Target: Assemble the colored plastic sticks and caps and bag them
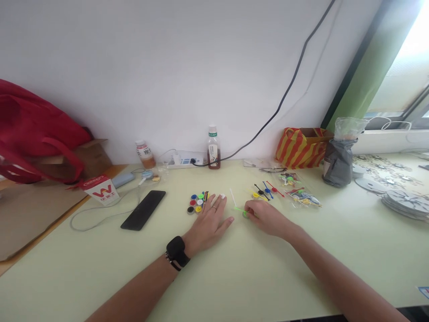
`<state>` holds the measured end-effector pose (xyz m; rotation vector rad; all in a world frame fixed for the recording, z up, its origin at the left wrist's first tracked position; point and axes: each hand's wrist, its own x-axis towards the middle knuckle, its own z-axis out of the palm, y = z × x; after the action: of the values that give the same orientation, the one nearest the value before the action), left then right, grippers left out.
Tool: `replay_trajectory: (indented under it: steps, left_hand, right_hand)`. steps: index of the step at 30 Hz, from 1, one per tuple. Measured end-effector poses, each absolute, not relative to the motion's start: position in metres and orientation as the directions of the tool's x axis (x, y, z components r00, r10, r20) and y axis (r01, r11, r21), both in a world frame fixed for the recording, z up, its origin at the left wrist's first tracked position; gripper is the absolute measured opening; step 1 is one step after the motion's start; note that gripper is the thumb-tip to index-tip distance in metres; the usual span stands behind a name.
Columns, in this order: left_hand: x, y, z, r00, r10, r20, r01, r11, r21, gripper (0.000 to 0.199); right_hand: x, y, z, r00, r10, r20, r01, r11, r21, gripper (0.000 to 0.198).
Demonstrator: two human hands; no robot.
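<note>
My left hand (pixel 210 220) lies flat on the table with its fingers stretched out. One fingertip touches a small white disc (pixel 223 196), and the other fingers partly cover some thin coloured arrows. Beside them sit several round bases (pixel 192 202) in red, blue, yellow, black, white and green. My right hand (pixel 263 215) is closed in a pinch on a green spinner arrow (pixel 238 209), its round base partly hidden by the fingers. Between the hands lies a white arrow (pixel 232 197). Just beyond the right hand are spinners with black, blue, red and yellow arrows (pixel 267 191).
Clear bags of spinner parts (pixel 303 197) lie to the right, near a striped bag (pixel 301 147) and stacked grey discs (pixel 407 203). A black phone (pixel 143 210) and a red-and-white box (pixel 100 190) are on the left. A bottle (pixel 213 150) stands by the wall.
</note>
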<state>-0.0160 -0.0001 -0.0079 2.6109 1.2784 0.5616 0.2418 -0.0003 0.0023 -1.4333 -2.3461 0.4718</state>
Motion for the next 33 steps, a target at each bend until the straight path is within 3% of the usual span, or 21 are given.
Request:
replay_trajectory:
  steps: [7,10,13,17,19,22,26,33]
  left_hand:
    - [-0.014,-0.004,0.000,0.605,0.711,0.359,0.628,-0.703,0.334,0.051]
    - [-0.013,-0.006,0.002,0.618,0.689,0.379,0.594,-0.725,0.350,0.041]
    - [-0.013,-0.008,0.003,0.627,0.681,0.379,0.575,-0.732,0.366,0.027]
    - [-0.015,-0.007,0.001,0.609,0.690,0.391,0.577,-0.724,0.378,0.025]
    - [-0.017,-0.006,-0.002,0.599,0.698,0.392,0.591,-0.716,0.371,0.039]
    - [-0.019,-0.004,-0.004,0.605,0.705,0.371,0.606,-0.709,0.359,0.048]
    - [-0.019,-0.003,-0.002,0.596,0.711,0.374,0.600,-0.704,0.381,0.024]
    - [-0.016,-0.006,0.002,0.524,0.787,0.325,0.567,-0.607,0.557,0.005]
  right_hand:
    - [0.241,-0.001,0.003,-0.378,0.923,0.079,0.799,0.368,-0.476,0.008]
    - [0.240,0.004,-0.002,-0.332,0.937,0.110,0.855,0.348,-0.385,0.011]
    - [0.242,0.017,-0.008,-0.202,0.969,0.142,0.939,0.233,-0.251,0.014]
    - [0.244,0.031,-0.013,-0.096,0.982,0.164,0.971,0.129,-0.202,0.018]
    - [0.243,0.028,-0.014,-0.117,0.972,0.202,0.967,0.158,-0.200,0.020]
    - [0.234,0.015,-0.013,-0.305,0.911,0.278,0.903,0.369,-0.218,0.022]
    - [0.224,0.000,-0.009,-0.502,0.822,0.268,0.801,0.559,-0.214,0.019]
    - [0.228,0.005,-0.016,-0.431,0.865,0.258,0.806,0.497,-0.322,0.013]
